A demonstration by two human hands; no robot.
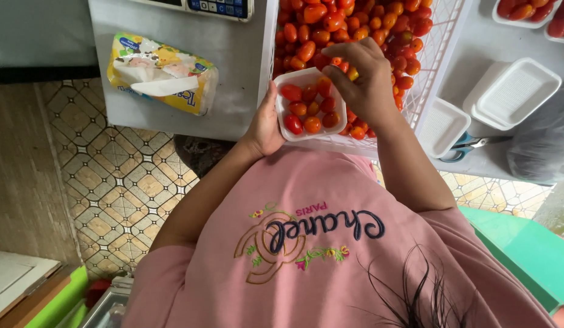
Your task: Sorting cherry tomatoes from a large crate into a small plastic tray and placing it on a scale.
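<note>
Two hands share the work here. The left hand (265,124) cups a small white foam tray (306,104) from its near edge, holding it level right up against the crate so nothing has far to travel. The right hand (362,76) hovers just over the tray's far corner with fingers pinched around a couple of small cherry tomatoes (343,63), one red and one yellowish. The tray already carries roughly a single layer of red and orange ones.

Behind it sits a big white plastic crate (443,36) heaped with loose tomatoes, basically the supply pile. Off to the right on the grey counter (233,97), empty foam trays (513,91) are stacked within easy reach, and blue-handled scissors (470,146) lie at the edge. More filled trays peek in at the top right corner. A pack of tissues (163,73) sits on the left, and the bottom of a scale shows at the top edge. Patterned tile floor (118,182) below, looks like a home setup.
</note>
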